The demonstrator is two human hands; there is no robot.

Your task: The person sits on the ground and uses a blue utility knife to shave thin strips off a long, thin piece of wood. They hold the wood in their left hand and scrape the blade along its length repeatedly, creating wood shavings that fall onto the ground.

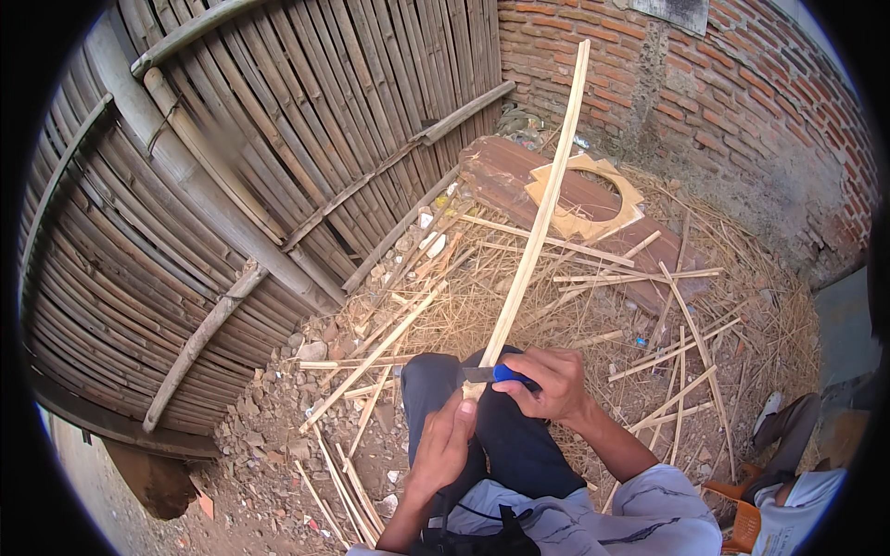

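A long pale bamboo strip (549, 199) rises from my lap toward the far brick wall, with what looks like a split along its length. My left hand (443, 447) is closed around its near end, thumb on top. In my right hand (556, 382) is a knife (478, 374) with a blue handle, the fingers wrapped round the grip. Its short blade lies across the strip just beyond my left thumb. Both hands are above my knees, close together. The edge of the blade against the bamboo is too small to make out.
Several cut bamboo strips (375, 394) lie scattered on the rubble and shavings. A brown board (501, 171) bears a yellowish panel (638, 196) with a round hole. A bamboo fence (306, 120) stands left, a brick wall (732, 102) behind. Another person (797, 510) sits at the lower right.
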